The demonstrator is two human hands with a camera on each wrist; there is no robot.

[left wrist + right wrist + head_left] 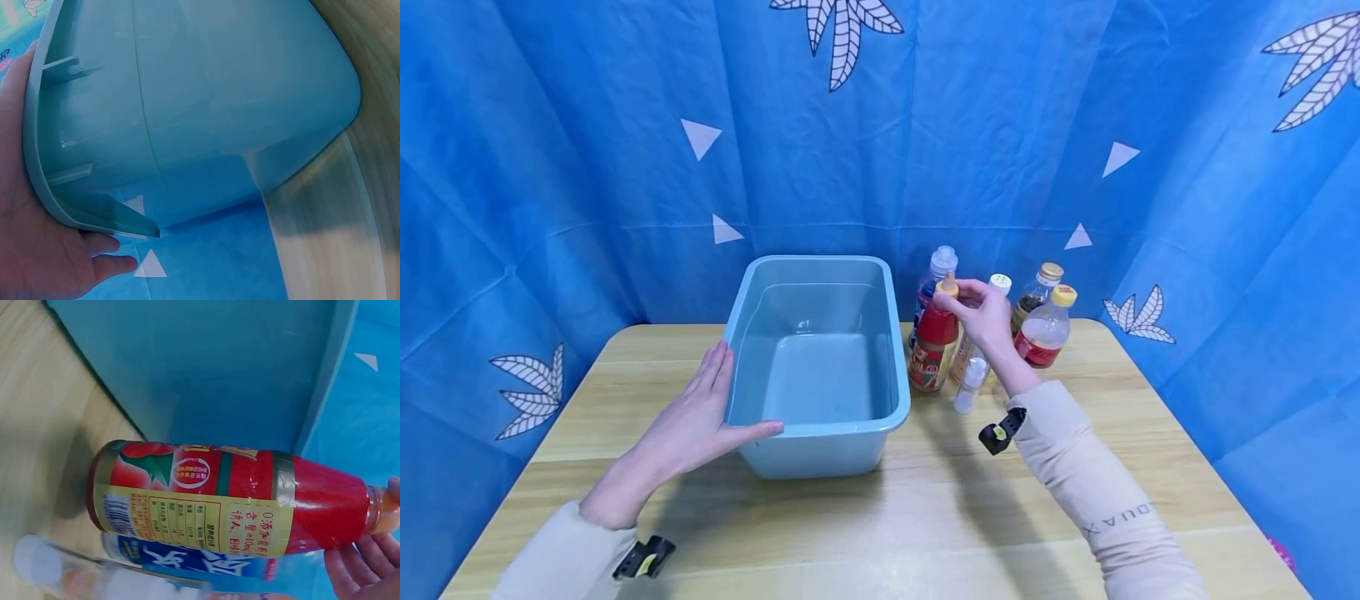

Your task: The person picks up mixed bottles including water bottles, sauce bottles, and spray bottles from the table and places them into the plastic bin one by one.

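Observation:
My left hand (696,412) rests at the near left corner of a light blue plastic basin (820,457). Its fingers lie straight along the left rim, and the thumb stretches over the front rim. In the left wrist view the palm is against the basin's rim (31,144). To the right of the basin, my right hand (988,321) pinches the yellow-orange cap of a red ketchup bottle (934,342) from above. The bottle stands upright close beside the basin wall. Its tomato-printed label fills the middle of the right wrist view, with fingers (350,569) at the bottle's neck.
Behind the ketchup stands a blue-labelled bottle (942,265). A small clear bottle with a white cap (972,379) is just in front, and a white-capped bottle (1000,283) is partly hidden by my hand. Farther right are a yellow-capped bottle (1045,329) and a gold-capped one (1047,275).

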